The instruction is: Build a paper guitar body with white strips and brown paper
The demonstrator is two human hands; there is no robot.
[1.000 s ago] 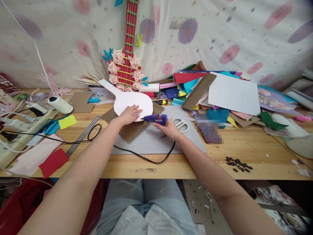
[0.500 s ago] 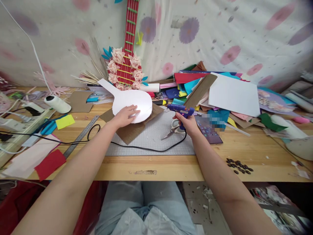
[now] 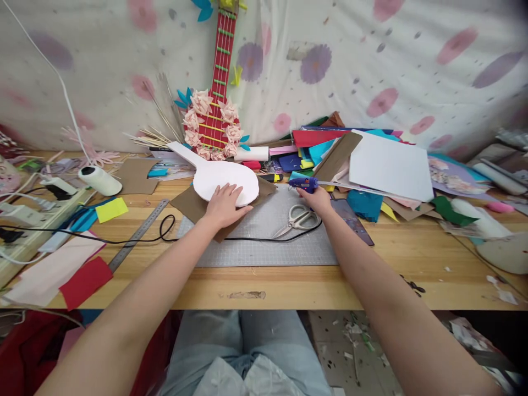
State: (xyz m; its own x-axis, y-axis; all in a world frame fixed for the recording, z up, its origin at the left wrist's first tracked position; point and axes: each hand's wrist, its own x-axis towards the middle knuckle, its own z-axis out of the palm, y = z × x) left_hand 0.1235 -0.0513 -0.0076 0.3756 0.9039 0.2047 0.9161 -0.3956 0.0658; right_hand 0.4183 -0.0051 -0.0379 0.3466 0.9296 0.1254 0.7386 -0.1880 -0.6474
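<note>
My left hand (image 3: 225, 206) lies over the lower part of a white guitar-shaped cutout (image 3: 226, 175), fingers outstretched and thumb pointing right. That cutout rests on a sheet of brown paper (image 3: 184, 199), with its narrow neck toward the upper left. My right hand (image 3: 317, 200) is wrapped round a blue glue gun (image 3: 304, 183), its nozzle facing left and a long pale glue stick (image 3: 350, 187) projecting from the back. Most of the gun's handle is hidden by the hand. Just below lie white-handled scissors (image 3: 300, 218) on the grey cutting mat (image 3: 264, 256). The gun's black cord (image 3: 256, 239) crosses the mat.
A red flower-trimmed model guitar (image 3: 214, 118) leans at the back wall. Coloured sheets and a white board (image 3: 390, 168) are piled at back right. A phone (image 3: 350, 223) lies beside my right wrist. A steel ruler (image 3: 140, 234), thread spool (image 3: 99, 180) and power strip (image 3: 80, 201) are left.
My left hand has slid right and nearer me on the cutout, its thumb now spread out. My right hand has turned the glue gun, so less of its handle shows.
</note>
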